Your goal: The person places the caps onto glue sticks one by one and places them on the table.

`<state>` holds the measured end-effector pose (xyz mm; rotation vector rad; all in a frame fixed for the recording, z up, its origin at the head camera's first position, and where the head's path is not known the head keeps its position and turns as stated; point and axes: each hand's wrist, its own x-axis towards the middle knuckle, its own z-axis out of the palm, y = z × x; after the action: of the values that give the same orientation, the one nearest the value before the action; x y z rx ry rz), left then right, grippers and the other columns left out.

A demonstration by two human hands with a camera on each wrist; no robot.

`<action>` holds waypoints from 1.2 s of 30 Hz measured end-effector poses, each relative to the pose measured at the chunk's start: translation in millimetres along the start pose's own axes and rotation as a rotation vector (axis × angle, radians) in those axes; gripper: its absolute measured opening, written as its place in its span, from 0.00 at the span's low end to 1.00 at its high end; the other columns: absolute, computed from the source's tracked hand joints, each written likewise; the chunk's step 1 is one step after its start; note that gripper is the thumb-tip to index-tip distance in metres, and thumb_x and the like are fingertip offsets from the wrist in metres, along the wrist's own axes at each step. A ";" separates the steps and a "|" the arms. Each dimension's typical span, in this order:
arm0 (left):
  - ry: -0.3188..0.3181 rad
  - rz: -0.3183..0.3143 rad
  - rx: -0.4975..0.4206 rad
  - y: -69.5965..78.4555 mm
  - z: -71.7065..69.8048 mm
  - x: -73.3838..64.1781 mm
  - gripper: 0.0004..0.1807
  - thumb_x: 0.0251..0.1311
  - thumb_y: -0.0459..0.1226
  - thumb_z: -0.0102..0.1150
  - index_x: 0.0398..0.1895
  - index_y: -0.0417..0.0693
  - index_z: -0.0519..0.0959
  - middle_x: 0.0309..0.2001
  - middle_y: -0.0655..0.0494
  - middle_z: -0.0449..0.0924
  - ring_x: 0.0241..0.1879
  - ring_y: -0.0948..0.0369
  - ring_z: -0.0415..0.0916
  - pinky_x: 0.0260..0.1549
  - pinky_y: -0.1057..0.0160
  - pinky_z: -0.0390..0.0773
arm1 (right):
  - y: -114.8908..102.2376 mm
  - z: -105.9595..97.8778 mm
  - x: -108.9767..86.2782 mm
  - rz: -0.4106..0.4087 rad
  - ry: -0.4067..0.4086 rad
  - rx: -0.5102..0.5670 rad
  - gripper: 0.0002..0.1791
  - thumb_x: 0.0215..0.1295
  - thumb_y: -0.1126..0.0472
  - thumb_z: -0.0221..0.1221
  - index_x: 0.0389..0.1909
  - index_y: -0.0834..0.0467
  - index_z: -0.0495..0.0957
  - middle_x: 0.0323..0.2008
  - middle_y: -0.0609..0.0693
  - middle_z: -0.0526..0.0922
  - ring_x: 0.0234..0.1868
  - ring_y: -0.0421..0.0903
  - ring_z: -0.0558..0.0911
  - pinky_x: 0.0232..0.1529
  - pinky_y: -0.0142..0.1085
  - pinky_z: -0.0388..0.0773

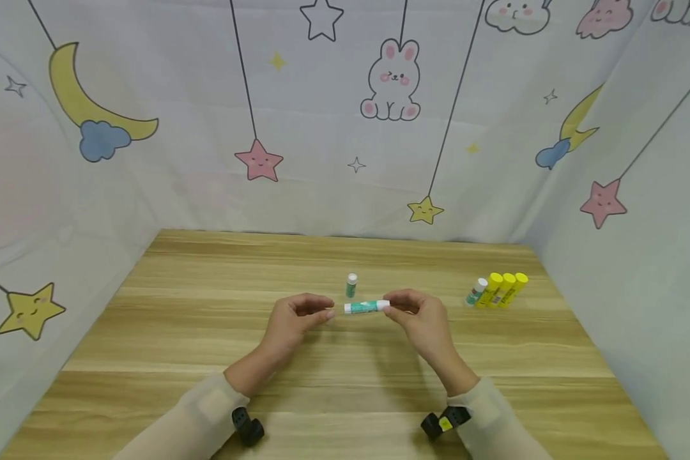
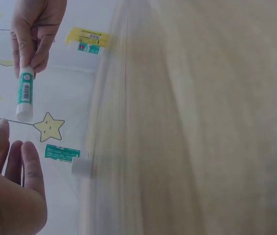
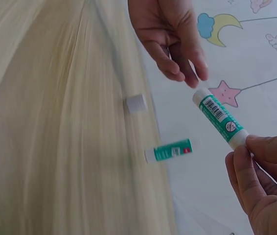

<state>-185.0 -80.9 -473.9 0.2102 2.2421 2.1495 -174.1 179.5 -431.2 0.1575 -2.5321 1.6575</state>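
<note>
My right hand (image 1: 425,319) pinches a green-and-white glue stick (image 1: 363,307) by one white end, holding it nearly level above the table. Facing its other end, my left hand (image 1: 293,319) has its fingers spread from the thumb, with a small gap to the stick and nothing held. The right wrist view shows the barcode on the held stick (image 3: 220,116). A second green glue stick (image 1: 351,285) stands upright just behind. A loose white cap (image 3: 136,103) sits on the table near it, also visible as a white cap (image 2: 82,167) in the left wrist view.
At the right of the wooden table (image 1: 207,268) stands a row: one green-and-white glue stick (image 1: 476,292) beside three yellow sticks (image 1: 501,291). A white cloth (image 1: 322,191) printed with stars, moons and a rabbit hangs around the back and sides.
</note>
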 end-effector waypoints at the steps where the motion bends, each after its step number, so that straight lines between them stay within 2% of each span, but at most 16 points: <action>1: 0.001 -0.006 0.008 0.4 0.1 1.2 0.13 0.58 0.38 0.74 0.45 0.44 0.88 0.46 0.50 0.87 0.46 0.57 0.82 0.44 0.66 0.83 | 1.0 -3.5 1.3 -0.010 0.010 -0.030 0.09 0.63 0.62 0.70 0.44 0.56 0.88 0.41 0.50 0.88 0.44 0.46 0.86 0.43 0.33 0.85; 5: 0.003 -0.032 0.020 1.2 0.7 4.6 0.12 0.58 0.39 0.74 0.44 0.46 0.88 0.46 0.52 0.87 0.47 0.57 0.82 0.43 0.67 0.83 | 4.4 -20.7 6.4 -0.048 0.039 -0.156 0.09 0.65 0.60 0.69 0.45 0.57 0.87 0.41 0.49 0.88 0.45 0.46 0.86 0.44 0.35 0.86; 9: 0.003 -0.034 0.032 0.5 1.8 7.2 0.14 0.59 0.39 0.74 0.46 0.43 0.87 0.48 0.51 0.86 0.47 0.57 0.81 0.41 0.68 0.82 | 6.3 -37.6 12.2 -0.097 0.053 -0.269 0.11 0.66 0.61 0.68 0.47 0.58 0.87 0.42 0.51 0.89 0.44 0.47 0.87 0.42 0.37 0.86; 10: 0.002 -0.041 0.033 4.4 2.4 6.7 0.15 0.60 0.39 0.73 0.47 0.42 0.86 0.49 0.50 0.85 0.47 0.55 0.80 0.43 0.66 0.82 | 6.6 -41.0 13.4 -0.108 0.055 -0.294 0.11 0.66 0.61 0.68 0.47 0.58 0.87 0.42 0.52 0.89 0.43 0.48 0.87 0.41 0.37 0.86; 16: 0.022 -0.044 0.070 4.6 3.9 16.2 0.16 0.61 0.38 0.72 0.50 0.41 0.85 0.48 0.53 0.85 0.48 0.55 0.79 0.42 0.62 0.82 | 11.6 -56.1 19.0 -0.158 0.054 -0.385 0.11 0.66 0.62 0.68 0.47 0.60 0.87 0.41 0.55 0.89 0.41 0.50 0.88 0.38 0.39 0.87; 17: 0.034 -0.037 0.083 0.0 4.0 20.1 0.16 0.60 0.38 0.73 0.49 0.42 0.86 0.47 0.55 0.85 0.47 0.57 0.80 0.41 0.64 0.81 | 12.5 -58.4 19.7 -0.164 0.054 -0.395 0.11 0.65 0.63 0.68 0.47 0.61 0.87 0.41 0.56 0.89 0.42 0.51 0.88 0.38 0.40 0.87; 26: 0.075 -0.053 0.126 -6.6 9.0 41.2 0.17 0.59 0.37 0.74 0.50 0.43 0.85 0.47 0.54 0.85 0.47 0.57 0.81 0.43 0.64 0.81 | 15.3 -76.1 24.7 -0.171 0.057 -0.515 0.12 0.66 0.62 0.68 0.48 0.62 0.86 0.41 0.58 0.89 0.40 0.54 0.89 0.39 0.47 0.87; 33: 0.073 -0.091 0.118 -12.2 14.0 54.9 0.18 0.59 0.36 0.73 0.52 0.41 0.84 0.50 0.52 0.85 0.48 0.55 0.81 0.44 0.63 0.83 | 19.4 -90.1 32.1 -0.187 0.052 -0.625 0.11 0.68 0.63 0.66 0.48 0.62 0.87 0.37 0.58 0.90 0.33 0.51 0.87 0.27 0.39 0.81; 36: 0.061 -0.126 0.102 -13.7 17.1 60.2 0.19 0.59 0.36 0.74 0.53 0.42 0.84 0.52 0.52 0.84 0.50 0.55 0.81 0.45 0.62 0.83 | 21.3 -96.1 36.2 -0.214 0.054 -0.681 0.11 0.67 0.65 0.66 0.47 0.64 0.87 0.36 0.59 0.89 0.33 0.52 0.87 0.25 0.37 0.79</action>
<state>-243.8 -57.4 -484.0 0.0048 2.3322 2.0083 -209.6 275.2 -407.0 0.2959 -2.7505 0.6584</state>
